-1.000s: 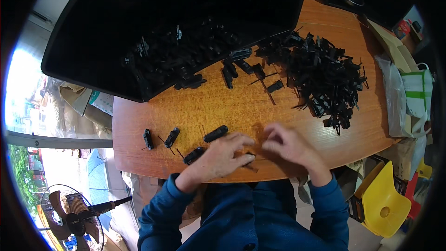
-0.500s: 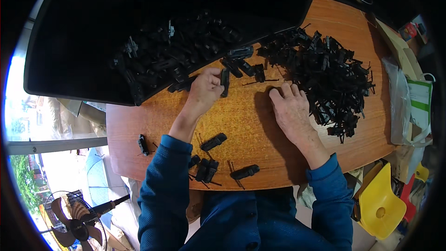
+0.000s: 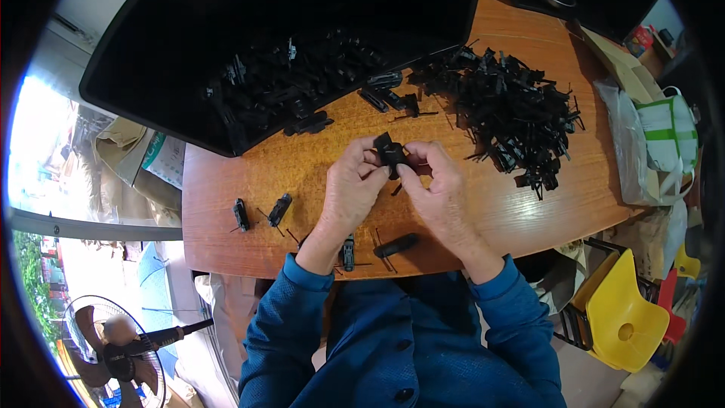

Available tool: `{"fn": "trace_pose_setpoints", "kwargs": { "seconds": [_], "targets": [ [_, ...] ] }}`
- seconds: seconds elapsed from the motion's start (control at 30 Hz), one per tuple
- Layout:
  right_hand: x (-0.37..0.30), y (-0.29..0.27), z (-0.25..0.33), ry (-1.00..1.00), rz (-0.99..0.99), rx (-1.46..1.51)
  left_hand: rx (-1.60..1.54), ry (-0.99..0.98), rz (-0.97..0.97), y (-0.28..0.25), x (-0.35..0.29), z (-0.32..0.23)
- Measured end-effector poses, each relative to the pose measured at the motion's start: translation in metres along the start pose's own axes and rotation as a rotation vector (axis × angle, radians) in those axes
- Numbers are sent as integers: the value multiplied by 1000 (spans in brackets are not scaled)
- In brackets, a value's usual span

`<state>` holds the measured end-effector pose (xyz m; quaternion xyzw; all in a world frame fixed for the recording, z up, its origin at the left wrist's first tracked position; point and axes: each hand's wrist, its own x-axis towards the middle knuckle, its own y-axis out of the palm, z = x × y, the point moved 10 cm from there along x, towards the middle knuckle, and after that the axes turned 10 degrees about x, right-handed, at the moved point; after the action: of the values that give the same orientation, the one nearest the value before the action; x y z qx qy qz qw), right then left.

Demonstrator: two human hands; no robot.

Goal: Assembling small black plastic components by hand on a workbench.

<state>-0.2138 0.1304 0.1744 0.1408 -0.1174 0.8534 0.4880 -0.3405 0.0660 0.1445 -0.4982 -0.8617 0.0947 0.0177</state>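
Observation:
Over the middle of the table, my left hand (image 3: 349,195) and my right hand (image 3: 439,190) meet around a small black plastic part (image 3: 391,154). Thumbs and fingertips of both hands pinch it from either side, so much of its shape is hidden. A short thin black piece (image 3: 396,190) shows just below the right thumb. Loose black parts with thin prongs lie on the wood near me: one part (image 3: 396,245) below my hands, another part (image 3: 348,252) beside my left wrist, and two more, a tilted part (image 3: 280,210) and an upright part (image 3: 240,214), farther left.
A heap of black pronged parts (image 3: 513,109) covers the table's right side. Far left, a big black tray (image 3: 189,38) holds a pile of black parts (image 3: 294,83). A carton with a plastic bag (image 3: 623,136) stands at right, a yellow chair (image 3: 623,310) below it, a fan (image 3: 113,347) lower left.
My left hand has moved right and nearer with a black part, and my right hand has left the heap's edge to meet it. The view has shifted; some loose parts near me lie differently.

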Motion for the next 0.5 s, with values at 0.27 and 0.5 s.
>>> {"fn": "trace_pose_setpoints", "kwargs": {
  "seconds": [0.27, 0.5],
  "targets": [
    [-25, -1, 50, -252, 13, -203, 278, 152, -20, 3, -41, -30],
    [-42, 2, 50, -282, 31, -244, 83, 125, -70, 5, -48, -12]
  ]
}}
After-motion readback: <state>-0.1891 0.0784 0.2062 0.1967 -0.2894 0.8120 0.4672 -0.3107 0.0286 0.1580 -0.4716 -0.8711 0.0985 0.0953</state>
